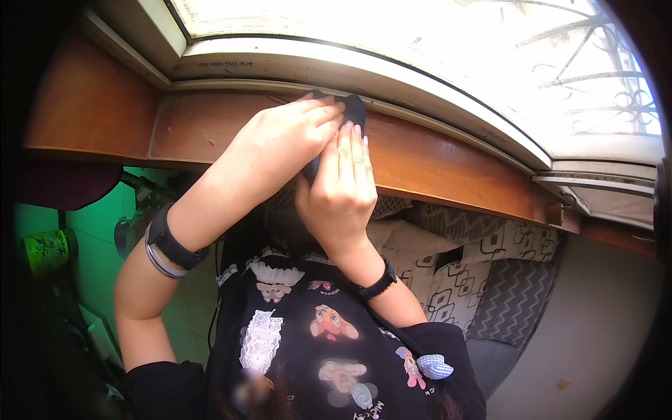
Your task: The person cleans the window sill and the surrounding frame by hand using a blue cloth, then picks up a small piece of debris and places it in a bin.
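Note:
A dark cloth [355, 109] lies bunched on the brown wooden windowsill [420, 152], against the lower rail of the window frame. My left hand [294, 126] reaches in from the left with its fingers over the cloth. Close beside it, my right hand [342, 181] has its fingers laid along the near part of the cloth, and some dark fabric shows between its thumb and fingers. The left thumb and both palms are hidden. The fingers of the two hands nearly meet on the cloth.
Above the sill runs a pale window frame [367, 60] with sliding tracks. A metal latch [567, 199] is at the right. Below the sill are patterned cushions [462, 289]. To the left stand a dark round seat [68, 184] and a green container [46, 253].

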`<state>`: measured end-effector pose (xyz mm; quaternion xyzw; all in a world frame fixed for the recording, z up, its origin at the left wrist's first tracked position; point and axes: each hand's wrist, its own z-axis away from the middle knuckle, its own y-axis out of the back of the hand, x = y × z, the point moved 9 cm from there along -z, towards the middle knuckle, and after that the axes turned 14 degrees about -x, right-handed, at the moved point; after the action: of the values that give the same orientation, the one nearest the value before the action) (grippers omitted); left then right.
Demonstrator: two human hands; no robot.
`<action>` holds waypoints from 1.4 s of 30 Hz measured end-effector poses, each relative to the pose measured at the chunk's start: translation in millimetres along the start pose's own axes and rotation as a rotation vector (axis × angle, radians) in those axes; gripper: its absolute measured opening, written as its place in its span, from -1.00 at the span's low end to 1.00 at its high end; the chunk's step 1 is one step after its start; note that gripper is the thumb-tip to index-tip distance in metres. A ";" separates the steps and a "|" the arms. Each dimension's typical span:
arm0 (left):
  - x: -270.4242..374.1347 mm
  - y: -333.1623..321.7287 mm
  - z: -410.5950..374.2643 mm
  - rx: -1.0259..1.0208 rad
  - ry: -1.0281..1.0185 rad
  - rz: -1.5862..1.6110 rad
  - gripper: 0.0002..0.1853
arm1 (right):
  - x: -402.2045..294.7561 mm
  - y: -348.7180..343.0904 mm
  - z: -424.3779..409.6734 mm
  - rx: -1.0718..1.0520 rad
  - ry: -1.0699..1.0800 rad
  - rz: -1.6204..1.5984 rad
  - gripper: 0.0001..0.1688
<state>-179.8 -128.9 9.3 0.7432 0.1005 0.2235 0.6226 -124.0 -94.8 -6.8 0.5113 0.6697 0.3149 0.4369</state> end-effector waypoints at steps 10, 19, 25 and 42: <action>45.0 -19.5 -34.9 0.023 0.057 -0.100 -0.67 | 52.9 27.2 14.5 -0.158 -0.005 -0.061 -0.40; 46.5 -17.1 -32.9 0.176 0.043 -0.037 -0.69 | 53.3 27.3 16.1 -0.117 -0.054 0.009 -0.42; 29.5 -14.0 -18.4 0.121 0.014 -0.001 -0.65 | 40.6 19.0 11.0 -0.083 -0.020 -0.022 -0.42; -16.2 35.2 17.0 0.018 0.149 -0.361 -0.79 | 45.6 19.8 17.1 -0.098 -0.006 -0.014 -0.25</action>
<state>-190.8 -158.0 37.9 0.7001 0.2801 0.1615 0.6366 -104.7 -45.9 -8.9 0.4856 0.6557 0.3427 0.4656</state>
